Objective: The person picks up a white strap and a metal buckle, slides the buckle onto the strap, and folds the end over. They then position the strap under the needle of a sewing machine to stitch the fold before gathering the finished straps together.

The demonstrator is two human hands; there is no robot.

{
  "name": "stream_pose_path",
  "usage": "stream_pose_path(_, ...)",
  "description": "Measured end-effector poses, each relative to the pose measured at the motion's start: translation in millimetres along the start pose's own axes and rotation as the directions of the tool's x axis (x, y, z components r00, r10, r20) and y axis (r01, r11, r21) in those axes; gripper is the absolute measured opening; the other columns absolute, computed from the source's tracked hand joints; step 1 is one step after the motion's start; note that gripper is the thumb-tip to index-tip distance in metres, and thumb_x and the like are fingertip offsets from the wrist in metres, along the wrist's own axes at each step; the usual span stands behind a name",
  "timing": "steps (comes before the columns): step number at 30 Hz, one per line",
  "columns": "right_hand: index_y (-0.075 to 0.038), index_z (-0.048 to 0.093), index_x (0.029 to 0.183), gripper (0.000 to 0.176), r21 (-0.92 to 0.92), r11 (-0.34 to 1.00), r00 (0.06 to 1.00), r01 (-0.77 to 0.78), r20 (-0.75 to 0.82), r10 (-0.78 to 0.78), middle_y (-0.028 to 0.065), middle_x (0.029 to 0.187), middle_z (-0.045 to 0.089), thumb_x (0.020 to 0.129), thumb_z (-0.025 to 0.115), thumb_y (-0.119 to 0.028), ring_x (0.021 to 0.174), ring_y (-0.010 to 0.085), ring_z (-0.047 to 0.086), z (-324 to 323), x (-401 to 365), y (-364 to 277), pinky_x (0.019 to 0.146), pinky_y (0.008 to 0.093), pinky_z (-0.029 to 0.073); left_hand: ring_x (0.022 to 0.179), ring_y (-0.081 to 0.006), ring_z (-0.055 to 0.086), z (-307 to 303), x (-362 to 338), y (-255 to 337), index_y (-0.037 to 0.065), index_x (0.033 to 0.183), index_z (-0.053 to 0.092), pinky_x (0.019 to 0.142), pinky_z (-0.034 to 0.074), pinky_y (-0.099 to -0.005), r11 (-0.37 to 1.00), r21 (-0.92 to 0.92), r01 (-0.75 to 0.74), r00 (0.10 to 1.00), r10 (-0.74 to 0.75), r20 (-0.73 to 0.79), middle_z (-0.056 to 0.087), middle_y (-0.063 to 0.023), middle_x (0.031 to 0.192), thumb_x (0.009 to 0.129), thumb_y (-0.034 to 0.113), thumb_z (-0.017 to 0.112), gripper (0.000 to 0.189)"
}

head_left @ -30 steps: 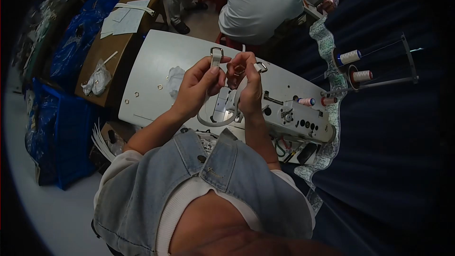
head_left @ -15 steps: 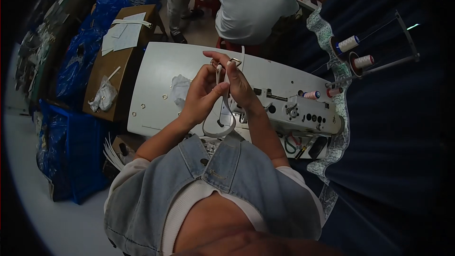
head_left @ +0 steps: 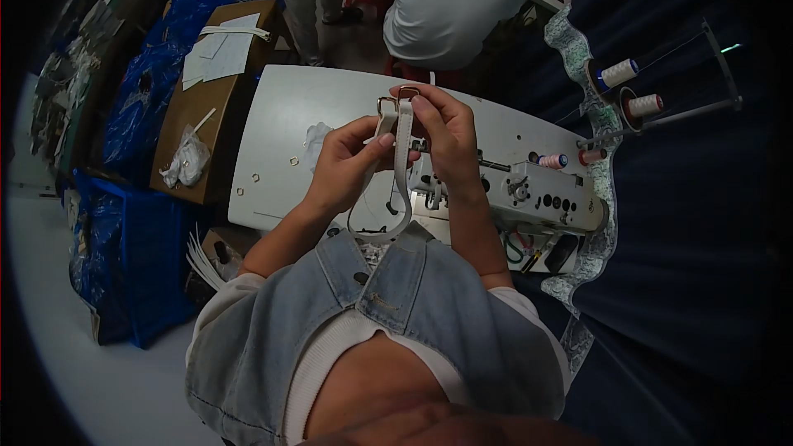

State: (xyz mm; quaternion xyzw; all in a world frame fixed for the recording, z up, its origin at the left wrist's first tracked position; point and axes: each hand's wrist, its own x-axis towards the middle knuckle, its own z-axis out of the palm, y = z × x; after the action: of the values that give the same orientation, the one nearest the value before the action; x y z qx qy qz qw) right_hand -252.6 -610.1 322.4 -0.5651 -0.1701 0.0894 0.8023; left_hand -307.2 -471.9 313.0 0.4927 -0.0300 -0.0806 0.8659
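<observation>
A narrow white strap [head_left: 403, 142] hangs in a loop between my hands, above the table edge and in front of my chest. Each of its two upper ends carries a metal ring, the left ring [head_left: 387, 105] and the right ring [head_left: 408, 92], held side by side. My left hand [head_left: 343, 157] pinches the strap just below the left ring, thumb on top. With thumb and fingers closed by the right ring, my right hand [head_left: 446, 128] grips the strap's other end. Stitching shows along the strap.
A sewing machine [head_left: 537, 194] lies across the right of the white table [head_left: 285, 124]. Several small metal rings and a crumpled plastic bag [head_left: 315, 144] are on the left. Thread spools [head_left: 618, 74] stand at right. A seated person [head_left: 450, 8] is beyond the table.
My hands have turned the strap so both metal rings now stand upright side by side. My right hand has shifted right, and the strap's loop hangs more openly.
</observation>
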Motion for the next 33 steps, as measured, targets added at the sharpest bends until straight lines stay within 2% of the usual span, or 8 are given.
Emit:
stream_pose_path(3, 0.005, 0.058, 0.101, 0.026, 0.022, 0.998, 0.997, -0.065, 0.039, 0.064, 0.0091, 0.089, 0.062, 0.09, 0.046, -0.015, 0.083, 0.011, 0.058, -2, -1, 0, 0.076, 0.0241, 0.048, 0.088, -0.0258, 0.063, -1, 0, 0, -0.005, 0.112, 0.049, 0.078, 0.053, -0.036, 1.0, -0.016, -0.003, 1.0, 0.003, 0.02, 0.058, -0.0154, 0.102, 0.091, 0.016, 0.047, 0.03)
stream_pose_path(9, 0.004, 0.057, 0.103, 0.026, -0.076, 0.994, 0.994, 0.082, 0.077, -0.076, 0.0088, 0.093, 0.062, 0.09, 0.044, -0.015, 0.079, 0.01, 0.059, -4, 1, 11, 0.066, 0.0213, 0.049, 0.091, -0.0251, 0.061, -6, 2, -4, -0.004, 0.113, 0.048, 0.081, 0.052, -0.0378, 0.998, -0.053, -0.016, 0.999, 0.018, 0.031, 0.057, -0.0149, 0.102, 0.092, 0.018, 0.046, 0.031)
stream_pose_path(11, 0.003, 0.057, 0.102, 0.024, -0.037, 0.999, 0.999, -0.029, 0.02, 0.03, 0.0055, 0.089, 0.061, 0.092, 0.043, -0.014, 0.077, 0.0072, 0.055, 2, 0, 7, 0.07, 0.0193, 0.044, 0.093, -0.0229, 0.061, -13, 5, -9, -0.002, 0.115, 0.047, 0.083, 0.05, -0.0344, 0.997, 0.041, -0.064, 0.996, 0.062, 0.058, 0.057, -0.0133, 0.103, 0.093, 0.014, 0.043, 0.028)
stream_pose_path(15, 0.002, 0.056, 0.105, 0.025, -0.038, 0.987, 0.987, -0.158, 0.036, 0.159, 0.0023, 0.084, 0.058, 0.091, 0.042, -0.013, 0.066, 0.0042, 0.046, 0, 0, 23, 0.059, 0.0182, 0.039, 0.082, -0.0126, 0.061, -18, 9, -22, -0.003, 0.106, 0.047, 0.07, 0.051, -0.0254, 0.961, 0.183, -0.206, 0.979, 0.202, 0.04, 0.059, -0.0092, 0.094, 0.089, 0.002, 0.046, 0.018)
stream_pose_path(19, 0.003, 0.057, 0.104, 0.025, -0.191, 0.959, 0.969, -0.208, 0.093, 0.228, 0.004, 0.085, 0.06, 0.089, 0.044, -0.012, 0.071, 0.0061, 0.053, -11, 6, 35, 0.061, 0.0193, 0.043, 0.072, -0.0126, 0.062, -42, 15, -35, -0.003, 0.103, 0.051, 0.066, 0.049, -0.0236, 0.918, 0.369, -0.144, 0.986, 0.163, -0.019, 0.062, -0.009, 0.081, 0.087, 0.002, 0.048, 0.017)
stream_pose_path(24, 0.005, 0.058, 0.096, 0.018, -0.268, 0.91, 0.929, -0.315, 0.109, 0.354, 0.0055, 0.081, 0.06, 0.086, 0.053, -0.009, 0.072, 0.0095, 0.056, -7, 27, 40, 0.067, 0.0227, 0.047, 0.073, -0.0141, 0.062, -77, 27, -41, -0.003, 0.1, 0.057, 0.065, 0.049, -0.0251, 0.876, 0.459, -0.147, 0.989, 0.138, 0.055, 0.063, -0.0113, 0.08, 0.084, 0.003, 0.053, 0.017)
stream_pose_path(29, 0.001, 0.056, 0.085, 0.011, -0.32, 0.882, 0.926, -0.345, 0.035, 0.376, -0.0007, 0.074, 0.055, 0.085, 0.056, -0.01, 0.063, 0.0029, 0.045, -9, 45, 63, 0.056, 0.0175, 0.035, 0.068, -0.0182, 0.062, -104, 49, -36, -0.002, 0.102, 0.058, 0.064, 0.048, -0.0259, 0.764, 0.613, -0.199, 0.98, 0.14, 0.144, 0.063, -0.0107, 0.079, 0.082, 0.005, 0.057, 0.022)
stream_pose_path(33, 0.0, 0.055, 0.085, 0.011, -0.323, 0.899, 0.954, -0.294, -0.034, 0.299, -0.0019, 0.074, 0.053, 0.085, 0.056, -0.011, 0.062, 0.0026, 0.043, -13, 62, 70, 0.055, 0.0173, 0.034, 0.077, -0.0209, 0.061, -129, 80, -31, -0.001, 0.102, 0.059, 0.072, 0.047, -0.0275, 0.83, 0.494, -0.258, 0.951, 0.128, 0.281, 0.062, -0.0118, 0.089, 0.081, 0.01, 0.059, 0.023)
